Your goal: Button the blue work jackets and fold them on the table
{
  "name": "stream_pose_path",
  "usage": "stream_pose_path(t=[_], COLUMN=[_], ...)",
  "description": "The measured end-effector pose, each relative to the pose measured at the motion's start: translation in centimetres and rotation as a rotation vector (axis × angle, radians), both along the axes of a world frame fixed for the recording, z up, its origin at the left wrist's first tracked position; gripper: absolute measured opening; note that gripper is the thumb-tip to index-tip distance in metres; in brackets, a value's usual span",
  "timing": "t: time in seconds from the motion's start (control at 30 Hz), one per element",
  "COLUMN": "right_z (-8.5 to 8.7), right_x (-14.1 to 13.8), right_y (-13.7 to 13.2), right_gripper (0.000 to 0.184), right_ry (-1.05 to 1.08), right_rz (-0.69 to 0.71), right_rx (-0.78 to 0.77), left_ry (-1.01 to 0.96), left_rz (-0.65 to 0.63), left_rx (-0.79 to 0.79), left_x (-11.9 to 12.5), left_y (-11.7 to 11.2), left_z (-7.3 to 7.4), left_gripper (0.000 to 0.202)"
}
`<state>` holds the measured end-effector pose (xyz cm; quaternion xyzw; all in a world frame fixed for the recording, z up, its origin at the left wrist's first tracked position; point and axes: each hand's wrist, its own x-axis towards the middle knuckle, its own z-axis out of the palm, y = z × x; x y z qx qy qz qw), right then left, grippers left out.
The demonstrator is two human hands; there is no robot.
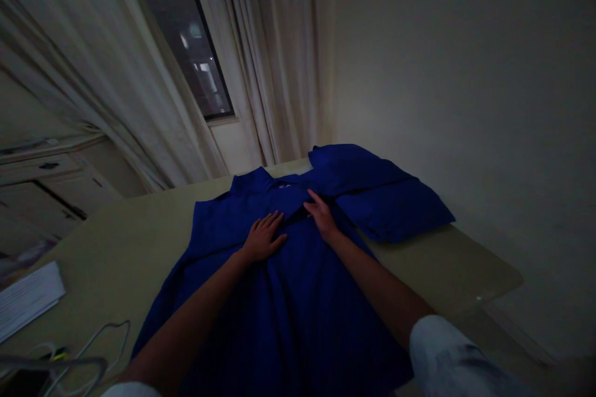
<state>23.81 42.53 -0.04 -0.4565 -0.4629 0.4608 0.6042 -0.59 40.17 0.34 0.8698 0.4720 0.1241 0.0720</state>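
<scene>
A dark blue collared shirt (298, 298) lies spread over the table, its collar toward the far edge. A pale label shows inside the neck. My left hand (264, 237) rests flat on the chest of the shirt, fingers spread and palm down. To its right, my right hand (320, 214) touches the cloth beside the front opening, just below the collar. Its index finger is stretched out, and a gap shows between it and the digit below. A wide piece of blue cloth (395, 201) extends right from the shoulder; whether it is a sleeve, I cannot tell.
The pale table (447, 267) has a rounded corner at the right, near a plain wall (456, 87). White papers (30, 298) and a looped cable (105, 329) lie at the left. Curtains (279, 56) frame a dark window (190, 37) behind, with a cabinet (46, 192) at the left.
</scene>
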Motion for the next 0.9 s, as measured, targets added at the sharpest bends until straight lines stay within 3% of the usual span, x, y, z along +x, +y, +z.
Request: stream_pose_path(t=[0.17,0.27,0.33,0.43,0.6,0.73,0.83,0.9], right_z=[0.5,1.3,1.9,2.4,2.9,5.4,8.7,10.6], right_x=[2.2,4.3,6.6,10.7,16.2,18.2,17.1,14.1], right_y=[0.3,0.6,0.9,1.5,2.5,4.3,6.1,6.9], right_gripper=[0.068,0.068,0.065,0.065,0.056,0.042,0.043,0.045], right_ry=[-0.229,-0.284,-0.293,-0.295,-0.137,-0.108,-0.153,-0.248], right_rz=[-0.163,-0.276,-0.446,-0.708,-0.606,-0.657,-0.714,-0.73], right_rx=[0.044,0.157,0.2,0.14,-0.007,-0.046,0.015,0.108], left_ry=[0.012,-0.015,-0.066,-0.128,-0.105,-0.074,-0.071,-0.121], left_rz=[0.041,0.056,0.012,-0.062,-0.176,-0.155,-0.128,-0.126], left_rx=[-0.022,-0.016,0.011,0.033,-0.028,-0.033,-0.047,-0.07], left_x=[-4.4,-6.2,-6.6,-6.3,-6.5,-6.9,-6.7,-6.5], left_y=[-0.8,-2.1,-3.0,-4.0,-5.3,-6.4,-6.8,-6.8], left_z=[-0.3,-0.3,-0.1,0.8,1.6,1.4,1.4,1.4], left_gripper=[0.07,0.069,0.068,0.065,0.063,0.061,0.061,0.062])
